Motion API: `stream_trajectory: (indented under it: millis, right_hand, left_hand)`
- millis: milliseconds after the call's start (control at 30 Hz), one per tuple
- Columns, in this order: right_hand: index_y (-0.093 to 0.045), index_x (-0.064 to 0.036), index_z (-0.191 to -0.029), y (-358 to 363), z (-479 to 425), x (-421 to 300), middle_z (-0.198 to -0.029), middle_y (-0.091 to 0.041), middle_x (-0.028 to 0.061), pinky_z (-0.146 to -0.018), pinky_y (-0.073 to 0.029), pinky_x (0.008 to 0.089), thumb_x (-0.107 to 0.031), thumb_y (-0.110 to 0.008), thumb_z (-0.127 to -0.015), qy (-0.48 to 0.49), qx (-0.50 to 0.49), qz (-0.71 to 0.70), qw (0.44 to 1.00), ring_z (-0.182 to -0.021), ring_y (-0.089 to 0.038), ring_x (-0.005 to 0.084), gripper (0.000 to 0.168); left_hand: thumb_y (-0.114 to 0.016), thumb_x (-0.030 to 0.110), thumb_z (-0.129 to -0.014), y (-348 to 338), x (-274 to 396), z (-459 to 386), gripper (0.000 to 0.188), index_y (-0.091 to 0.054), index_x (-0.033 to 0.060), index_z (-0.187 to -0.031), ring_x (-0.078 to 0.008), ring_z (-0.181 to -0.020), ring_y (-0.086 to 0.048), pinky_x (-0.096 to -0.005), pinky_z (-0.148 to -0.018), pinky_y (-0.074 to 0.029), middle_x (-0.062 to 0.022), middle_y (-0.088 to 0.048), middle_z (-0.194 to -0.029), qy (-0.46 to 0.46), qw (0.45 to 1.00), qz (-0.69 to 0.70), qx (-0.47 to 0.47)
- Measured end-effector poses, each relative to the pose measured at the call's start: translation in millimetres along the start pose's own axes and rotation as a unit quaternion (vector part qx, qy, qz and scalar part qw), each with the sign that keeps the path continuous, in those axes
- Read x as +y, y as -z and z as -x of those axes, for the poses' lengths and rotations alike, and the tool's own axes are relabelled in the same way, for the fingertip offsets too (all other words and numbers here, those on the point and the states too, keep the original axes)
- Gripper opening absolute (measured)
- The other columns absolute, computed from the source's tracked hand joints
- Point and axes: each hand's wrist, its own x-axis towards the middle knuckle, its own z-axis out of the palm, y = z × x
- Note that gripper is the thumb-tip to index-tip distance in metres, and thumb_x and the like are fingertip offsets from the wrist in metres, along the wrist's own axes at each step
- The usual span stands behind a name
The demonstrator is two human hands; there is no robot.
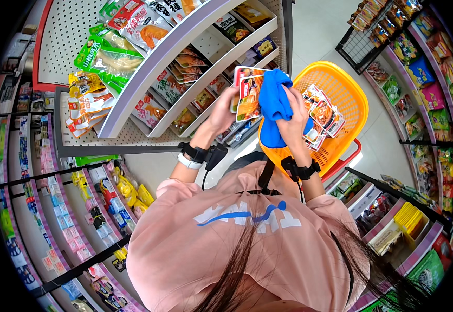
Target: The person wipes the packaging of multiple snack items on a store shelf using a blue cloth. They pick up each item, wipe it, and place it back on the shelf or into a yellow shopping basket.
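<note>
My left hand (225, 110) grips the near-left edge of a few flat food packets (248, 93) with noodle-like pictures on them. In my right hand (292, 117) is a bunched blue cloth (275, 97), which lies against the right side of those packets and hangs down over the basket's rim. Beneath and beside my right hand is an orange plastic basket (357, 97) with a red handle. Inside it several similar food packets (324, 113) lie in a loose pile. Both wrists wear black straps with small devices.
A curved shelf unit (187, 43) with bagged snacks (109, 58) stands at the front left. Snack shelves (406, 117) and a black wire rack (361, 50) line the right. More goods shelves (58, 218) are at the left. Tiled floor (314, 31) shows between them.
</note>
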Motion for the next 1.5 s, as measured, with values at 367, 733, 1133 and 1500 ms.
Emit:
stream_trajectory:
  millis: [367, 733, 1133, 1500]
  right_hand:
    - [-0.057, -0.007, -0.119, 4.4, -6.7, -11.5, -0.11, -0.057, 0.0161, -0.08, -0.049, 0.0372, 0.003, -0.066, -0.056, 0.03, 0.051, -0.005, 0.998, -0.096, -0.06, 0.0348, 0.064]
    - [-0.057, -0.003, -0.117, 13.5, -3.2, 31.2, -0.105, -0.06, 0.0167, -0.081, -0.049, 0.0369, -0.004, -0.07, -0.063, -0.088, -0.006, 0.019, 0.996, -0.095, -0.061, 0.0335, 0.055]
    - [-0.058, -0.007, -0.116, 13.8, 6.6, 29.5, -0.103, -0.06, 0.0124, -0.077, -0.05, 0.0379, -0.011, -0.072, -0.063, -0.054, -0.087, 0.014, 0.995, -0.091, -0.061, 0.0328, 0.055]
    - [-0.058, -0.014, -0.118, 12.8, 15.3, 29.2, -0.101, -0.06, 0.0088, -0.069, -0.051, 0.0383, -0.015, -0.075, -0.063, -0.036, -0.153, 0.005, 0.988, -0.084, -0.062, 0.032, 0.057]
  left_hand:
    - [-0.062, 0.03, -0.089, -10.7, -2.0, 10.4, 0.042, -0.056, -0.0026, -0.115, -0.0124, -0.095, -0.06, -0.0276, -0.085, -0.046, -0.0091, -0.062, -0.109, -0.088, 0.977, -0.192, 0.029]
    - [-0.059, 0.028, -0.091, 8.5, 11.1, -7.6, 0.026, -0.059, 0.0023, -0.097, -0.0013, -0.051, -0.055, -0.0148, -0.035, -0.033, -0.0018, -0.066, -0.077, -0.179, 0.931, -0.129, 0.291]
    - [-0.029, 0.002, -0.092, 50.3, 79.3, -51.8, 0.031, -0.03, -0.0158, -0.118, -0.0395, -0.088, -0.064, -0.0427, -0.077, -0.06, -0.0319, -0.052, -0.108, -0.254, 0.93, -0.116, 0.237]
    - [-0.028, 0.005, -0.096, 67.0, 73.5, -125.8, 0.034, -0.026, -0.007, -0.128, -0.0453, -0.104, -0.056, -0.0525, -0.091, -0.05, -0.0233, -0.042, -0.122, -0.214, 0.933, -0.041, 0.288]
